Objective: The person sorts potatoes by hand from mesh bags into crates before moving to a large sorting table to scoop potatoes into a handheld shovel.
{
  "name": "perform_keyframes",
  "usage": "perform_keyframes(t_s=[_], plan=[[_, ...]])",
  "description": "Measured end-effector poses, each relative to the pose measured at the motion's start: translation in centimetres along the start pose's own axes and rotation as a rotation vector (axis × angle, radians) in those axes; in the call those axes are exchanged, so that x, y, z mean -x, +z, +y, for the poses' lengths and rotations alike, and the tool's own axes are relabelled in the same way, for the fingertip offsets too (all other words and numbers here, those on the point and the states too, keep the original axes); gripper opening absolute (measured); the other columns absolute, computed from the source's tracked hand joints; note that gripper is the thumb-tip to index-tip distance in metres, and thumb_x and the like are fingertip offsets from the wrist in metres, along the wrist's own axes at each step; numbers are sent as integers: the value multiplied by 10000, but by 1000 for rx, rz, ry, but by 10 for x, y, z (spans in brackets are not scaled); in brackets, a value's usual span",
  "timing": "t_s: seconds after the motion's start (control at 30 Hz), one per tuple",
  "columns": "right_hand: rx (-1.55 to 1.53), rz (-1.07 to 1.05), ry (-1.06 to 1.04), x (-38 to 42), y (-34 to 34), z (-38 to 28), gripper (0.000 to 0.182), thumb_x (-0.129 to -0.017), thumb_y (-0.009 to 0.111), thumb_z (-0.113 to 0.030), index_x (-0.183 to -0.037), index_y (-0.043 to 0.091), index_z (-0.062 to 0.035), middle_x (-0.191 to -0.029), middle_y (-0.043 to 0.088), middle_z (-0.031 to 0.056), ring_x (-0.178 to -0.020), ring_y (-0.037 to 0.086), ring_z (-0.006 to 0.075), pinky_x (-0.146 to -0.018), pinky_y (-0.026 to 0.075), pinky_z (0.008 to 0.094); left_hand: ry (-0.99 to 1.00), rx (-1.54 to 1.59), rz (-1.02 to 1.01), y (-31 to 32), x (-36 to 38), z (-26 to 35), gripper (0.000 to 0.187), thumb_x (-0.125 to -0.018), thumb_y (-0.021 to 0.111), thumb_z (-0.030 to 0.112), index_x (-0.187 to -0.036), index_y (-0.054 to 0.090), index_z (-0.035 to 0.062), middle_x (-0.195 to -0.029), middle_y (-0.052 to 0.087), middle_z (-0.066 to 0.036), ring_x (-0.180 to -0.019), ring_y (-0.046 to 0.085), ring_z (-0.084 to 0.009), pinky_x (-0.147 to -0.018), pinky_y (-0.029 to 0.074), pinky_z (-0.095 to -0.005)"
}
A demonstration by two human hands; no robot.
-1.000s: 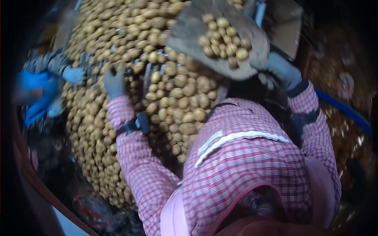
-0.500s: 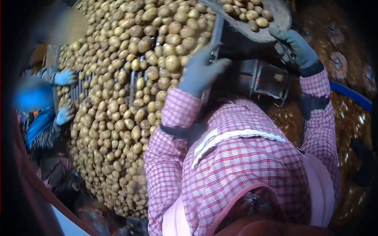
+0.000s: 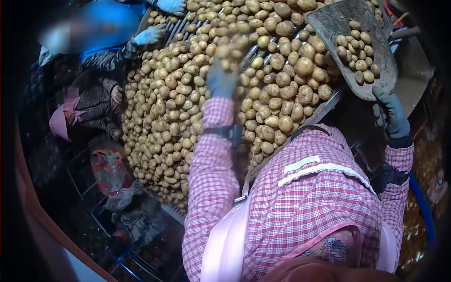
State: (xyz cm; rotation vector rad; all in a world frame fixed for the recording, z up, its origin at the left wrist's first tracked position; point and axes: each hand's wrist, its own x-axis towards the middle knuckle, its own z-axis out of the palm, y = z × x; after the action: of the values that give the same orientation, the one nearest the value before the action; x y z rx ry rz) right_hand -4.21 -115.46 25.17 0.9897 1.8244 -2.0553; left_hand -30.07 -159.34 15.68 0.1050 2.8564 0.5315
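Note:
My left hand (image 3: 221,82), in a grey-blue glove, is over the heap of potatoes (image 3: 176,103) on the sorting table. Motion smears its fingers, and the potatoes just beyond them are blurred too. On the right, my gloved right hand (image 3: 393,115) grips the near rim of a worn grey scoop-shaped pan (image 3: 350,77), thumb at the edge and the other fingers curled below. A small group of potatoes (image 3: 359,58) lies in the pan, whose far part overlaps the heap.
Metal rollers (image 3: 178,30) show through gaps in the potatoes. Across the table, a co-worker's gloved hands (image 3: 150,35) rest near the heap; another person in a pink cap (image 3: 60,123) is at the left. A plastic bag (image 3: 110,171) hangs near the table's left edge. A blue hose-like band (image 3: 421,207) curves at right.
The view has turned, bringing more of the table and pan into sight. My left hand has moved from the table's edge out over the potatoes. My right hand stays at the pan's rim.

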Motion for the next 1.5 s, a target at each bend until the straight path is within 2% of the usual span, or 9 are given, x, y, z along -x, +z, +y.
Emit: perform_keyframes(t_s=[0.03,0.1,0.33,0.53,0.73,0.97,1.23,1.43,1.5], plan=[[13,-2,8,-3,2,-1,435,-1046,631,-464,-933,721,-54,-589,616,39,-412,535,112,-416,406,246,159,-58,152,12,-4,9,788,-887,788,216,-1568,407,111,-1353,597,-219,-1224,629,-374,-1058,553,-498],[44,2,32,-7,5,-4,429,-1047,629,-462,-951,721,-54,-590,614,37,-411,534,111,-418,407,245,176,425,16,-4,-10,48,878,-895,791,328,-1629,379,81,-1571,472,-250,-1448,479,-374,-1212,391,-439],[125,-67,175,-3,28,-25,385,-1040,677,-406,-861,715,-67,-517,573,10,-373,504,103,-368,369,246,97,630,17,-11,29,7,279,-947,743,203,-1177,767,47,-1125,741,-150,-1062,714,-298,-946,576,-390],[145,-191,291,-1,44,-33,386,-1015,707,-400,-851,715,-50,-565,620,16,-392,539,101,-370,389,224,312,6,28,30,69,21,349,-915,766,218,-1255,741,142,-1070,690,-136,-1016,694,-336,-894,568,-436],[136,-220,260,-8,41,-18,378,-996,739,-369,-815,708,-38,-566,623,31,-384,536,106,-354,385,232,249,-79,-178,17,59,3,326,-912,750,322,-1159,718,113,-1059,686,-160,-1039,687,-335,-920,555,-464],[82,-214,257,-10,41,-14,358,-992,741,-375,-866,711,-41,-571,624,31,-392,539,108,-365,388,229,380,-77,17,47,51,34,341,-891,751,324,-1152,716,106,-1134,685,-161,-1086,672,-338,-964,546,-463],[113,-173,248,-8,37,-15,387,-986,743,-395,-851,714,-33,-577,626,28,-400,542,104,-375,384,224,585,-29,-168,26,26,57,442,-862,687,138,-1300,705,196,-1261,697,-110,-1154,675,-335,-979,548,-450],[96,-94,158,-6,22,-11,464,-995,731,-448,-772,694,-43,-567,618,14,-408,548,102,-380,385,218,631,-362,-257,64,19,42,533,-973,533,58,-1452,609,279,-1268,698,-109,-1017,733,-328,-820,597,-485],[64,-37,165,-1,11,-10,489,-988,731,-476,-751,687,-51,-564,616,14,-412,553,104,-384,391,218,653,-402,-328,54,20,43,415,-939,576,70,-1315,651,229,-1185,689,-125,-987,719,-358,-817,584,-491]])
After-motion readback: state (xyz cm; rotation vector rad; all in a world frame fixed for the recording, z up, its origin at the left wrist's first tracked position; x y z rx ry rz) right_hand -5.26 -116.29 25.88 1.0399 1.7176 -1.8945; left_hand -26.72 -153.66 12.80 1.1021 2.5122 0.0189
